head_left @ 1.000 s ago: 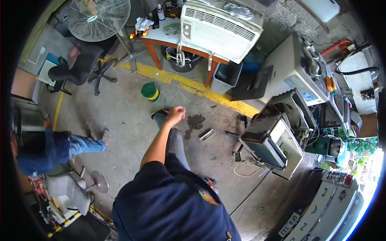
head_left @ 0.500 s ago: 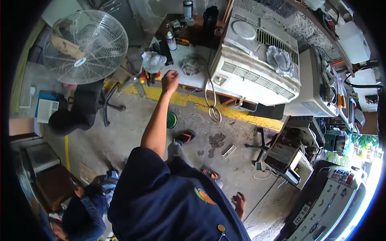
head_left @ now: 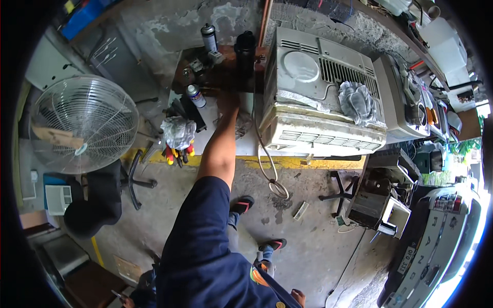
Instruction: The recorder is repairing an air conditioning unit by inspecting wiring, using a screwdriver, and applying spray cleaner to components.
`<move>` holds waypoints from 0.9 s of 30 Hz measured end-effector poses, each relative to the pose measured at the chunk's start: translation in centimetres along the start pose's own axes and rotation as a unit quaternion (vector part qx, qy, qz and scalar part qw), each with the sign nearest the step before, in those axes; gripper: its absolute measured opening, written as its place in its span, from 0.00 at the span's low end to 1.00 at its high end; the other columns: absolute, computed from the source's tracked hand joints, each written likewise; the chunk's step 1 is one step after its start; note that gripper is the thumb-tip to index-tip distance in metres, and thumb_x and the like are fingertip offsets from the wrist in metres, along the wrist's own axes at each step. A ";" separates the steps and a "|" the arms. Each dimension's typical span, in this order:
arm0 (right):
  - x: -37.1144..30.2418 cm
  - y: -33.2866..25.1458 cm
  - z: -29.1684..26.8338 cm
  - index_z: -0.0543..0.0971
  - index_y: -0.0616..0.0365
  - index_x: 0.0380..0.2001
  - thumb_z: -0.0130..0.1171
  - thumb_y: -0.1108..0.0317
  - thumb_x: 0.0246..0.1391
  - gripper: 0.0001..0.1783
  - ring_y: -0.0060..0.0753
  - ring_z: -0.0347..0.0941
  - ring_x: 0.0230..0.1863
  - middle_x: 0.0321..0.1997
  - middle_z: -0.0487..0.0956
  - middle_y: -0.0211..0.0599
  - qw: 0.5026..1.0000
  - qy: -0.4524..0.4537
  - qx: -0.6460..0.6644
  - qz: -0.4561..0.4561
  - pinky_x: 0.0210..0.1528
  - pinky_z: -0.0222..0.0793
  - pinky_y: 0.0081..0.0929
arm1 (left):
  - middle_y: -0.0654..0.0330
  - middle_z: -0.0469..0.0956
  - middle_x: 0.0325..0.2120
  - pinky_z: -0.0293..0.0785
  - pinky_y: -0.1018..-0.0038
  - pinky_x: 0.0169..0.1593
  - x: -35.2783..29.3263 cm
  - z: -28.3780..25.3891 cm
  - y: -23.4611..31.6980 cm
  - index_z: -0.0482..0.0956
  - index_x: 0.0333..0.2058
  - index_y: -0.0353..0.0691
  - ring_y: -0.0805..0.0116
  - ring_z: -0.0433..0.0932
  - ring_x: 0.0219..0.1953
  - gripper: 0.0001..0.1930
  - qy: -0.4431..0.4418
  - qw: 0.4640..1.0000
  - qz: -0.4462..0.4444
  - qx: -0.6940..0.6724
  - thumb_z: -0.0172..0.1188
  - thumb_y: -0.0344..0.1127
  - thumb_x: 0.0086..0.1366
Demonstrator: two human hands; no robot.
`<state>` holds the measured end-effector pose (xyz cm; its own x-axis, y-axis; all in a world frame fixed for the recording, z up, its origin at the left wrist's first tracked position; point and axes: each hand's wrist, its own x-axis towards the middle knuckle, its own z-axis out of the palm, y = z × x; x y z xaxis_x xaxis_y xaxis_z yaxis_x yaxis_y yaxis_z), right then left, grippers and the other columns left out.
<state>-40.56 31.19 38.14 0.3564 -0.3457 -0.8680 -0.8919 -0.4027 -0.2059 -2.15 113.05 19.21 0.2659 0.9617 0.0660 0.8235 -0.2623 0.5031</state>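
Observation:
My left hand [head_left: 229,99] reaches over the workbench [head_left: 205,137], its fingers lost in shadow near the dark wooden back part. Nearest it are a white spray can [head_left: 195,96] with a blue label, a tall black bottle-like container [head_left: 245,54] and a crumpled clear plastic bag [head_left: 243,124]. Whether the hand grips anything is not visible. To its left, a crumpled whitish plastic bundle [head_left: 177,132] sits above several red- and yellow-handled tools [head_left: 178,154]. Low by my body, only a bit of my right hand [head_left: 298,296] shows, its fingers hidden.
A dusty window air conditioner [head_left: 318,128] stands right of my arm, a grey rag [head_left: 357,102] on top and its cord [head_left: 264,167] hanging down. Left are a large fan [head_left: 84,123] and black chair [head_left: 102,197]. Another person [head_left: 144,291] is lower left; a parked vehicle [head_left: 436,246] is right.
My left hand has moved from the bench's front edge farther in, toward the spray can and dark back part. My right hand has dropped mostly out of sight. The whole view has shifted.

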 end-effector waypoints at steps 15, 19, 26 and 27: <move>-2.1 -1.3 4.6 0.78 0.67 0.53 0.57 0.70 0.61 0.19 0.35 0.78 0.28 0.33 0.82 0.49 0.998 -0.001 0.070 -0.001 0.29 0.73 0.25 | 0.55 0.81 0.20 0.72 0.64 0.23 -3.2 -9.0 -0.6 0.81 0.25 0.38 0.60 0.79 0.20 0.19 -0.078 0.967 0.029 -0.239 0.55 0.46 0.69; 0.3 -2.0 5.5 0.78 0.67 0.54 0.58 0.70 0.62 0.19 0.33 0.78 0.26 0.31 0.81 0.46 0.995 -0.038 0.087 -0.022 0.28 0.72 0.23 | 0.63 0.72 0.14 0.61 0.77 0.18 -8.5 -16.6 0.4 0.74 0.21 0.44 0.75 0.66 0.13 0.20 -0.211 0.802 -0.165 -0.534 0.58 0.48 0.70; 5.5 -12.7 11.1 0.81 0.68 0.49 0.59 0.65 0.60 0.19 0.30 0.77 0.27 0.29 0.82 0.40 0.948 -0.116 -0.055 -0.290 0.31 0.72 0.24 | 0.65 0.72 0.16 0.59 0.80 0.18 -20.7 -31.1 -3.0 0.74 0.26 0.42 0.78 0.65 0.14 0.18 -0.289 0.797 -0.055 -0.527 0.56 0.43 0.75; 4.0 -16.8 13.0 0.80 0.69 0.52 0.58 0.64 0.62 0.21 0.30 0.77 0.31 0.31 0.83 0.40 0.931 -0.143 -0.047 -0.334 0.35 0.72 0.24 | 0.65 0.73 0.16 0.60 0.80 0.18 -22.5 -33.5 -3.2 0.75 0.28 0.41 0.79 0.66 0.14 0.16 -0.298 0.804 -0.049 -0.512 0.56 0.42 0.76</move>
<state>-27.80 47.59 32.27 0.7217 0.2422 -0.6485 -0.4651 -0.5241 -0.7134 -27.57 94.90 44.97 0.6696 0.6844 -0.2884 0.0916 0.3093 0.9465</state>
